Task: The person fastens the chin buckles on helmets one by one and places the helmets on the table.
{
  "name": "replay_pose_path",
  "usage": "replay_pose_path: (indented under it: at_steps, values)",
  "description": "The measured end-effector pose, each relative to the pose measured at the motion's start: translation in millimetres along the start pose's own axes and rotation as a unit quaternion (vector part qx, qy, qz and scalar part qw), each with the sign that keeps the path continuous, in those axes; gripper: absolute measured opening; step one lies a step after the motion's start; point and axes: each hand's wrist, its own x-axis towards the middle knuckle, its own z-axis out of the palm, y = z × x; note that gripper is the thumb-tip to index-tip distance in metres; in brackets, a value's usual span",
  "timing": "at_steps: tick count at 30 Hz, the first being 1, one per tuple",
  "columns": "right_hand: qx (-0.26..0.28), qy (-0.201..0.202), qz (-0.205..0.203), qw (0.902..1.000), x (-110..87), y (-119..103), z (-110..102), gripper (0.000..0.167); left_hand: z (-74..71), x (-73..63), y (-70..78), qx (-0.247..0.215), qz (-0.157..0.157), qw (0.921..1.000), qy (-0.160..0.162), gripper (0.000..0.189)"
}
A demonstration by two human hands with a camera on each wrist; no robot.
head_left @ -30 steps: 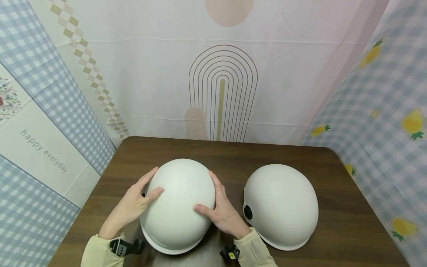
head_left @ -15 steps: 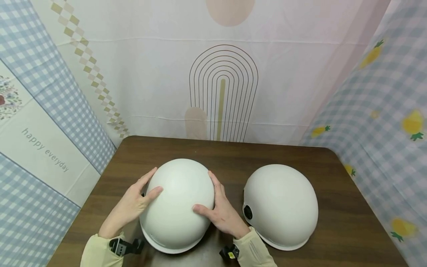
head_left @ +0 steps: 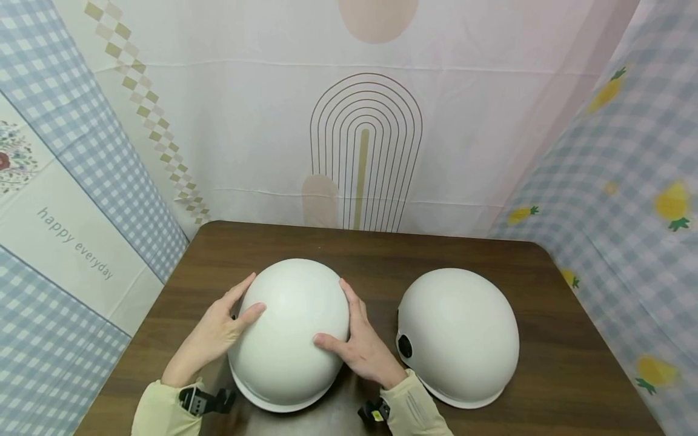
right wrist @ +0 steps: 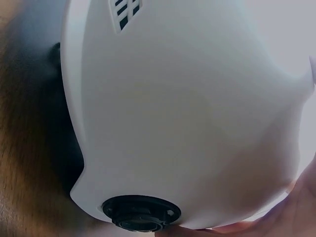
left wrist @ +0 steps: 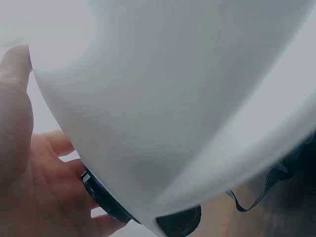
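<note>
A white helmet (head_left: pixel 291 339), dome up, is held between both hands on the left half of the table. My left hand (head_left: pixel 215 333) grips its left side, thumb on the dome and fingers down the side. In the left wrist view those fingers lie by a black side fitting (left wrist: pixel 103 195), and a black strap (left wrist: pixel 271 180) hangs below the rim. My right hand (head_left: pixel 362 342) holds the opposite side, thumb on the dome. The right wrist view shows a vent (right wrist: pixel 127 12) and a round black fitting (right wrist: pixel 141 212). The helmet's inside is hidden.
To the right, a second white helmet (head_left: pixel 460 339) rests dome up, with a black round fitting on its left side. Both are on a dark wooden table (head_left: pixel 567 363). A patterned cloth (head_left: pixel 245 133) hangs behind, with checked cloths at both sides.
</note>
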Motion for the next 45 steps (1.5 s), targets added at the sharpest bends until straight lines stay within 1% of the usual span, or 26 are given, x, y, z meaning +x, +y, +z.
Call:
replay_pose_path:
  at_steps: [8, 16, 25, 45]
  values:
    - [-0.008, -0.002, -0.005, 1.0000, 0.2, -0.9, 0.6, 0.101, 1.6, -0.2, -4.8, -0.008, -0.011, 0.9999, -0.003, 0.065]
    - [-0.016, -0.007, -0.009, 0.9998, -0.7, -2.3, 1.2, 0.102, 0.7, 1.5, -8.2, 0.004, -0.014, 0.9999, -0.003, 0.066]
    - [-0.032, -0.004, -0.018, 0.9993, -0.6, -2.7, 2.8, 0.105, 2.3, 2.8, -13.1, 0.003, -0.020, 0.9998, -0.006, 0.067]
    - [-0.056, -0.010, -0.008, 0.9984, 0.4, -4.0, 5.1, 0.108, 4.3, 4.9, -16.7, 0.020, -0.025, 0.9995, -0.008, 0.070]
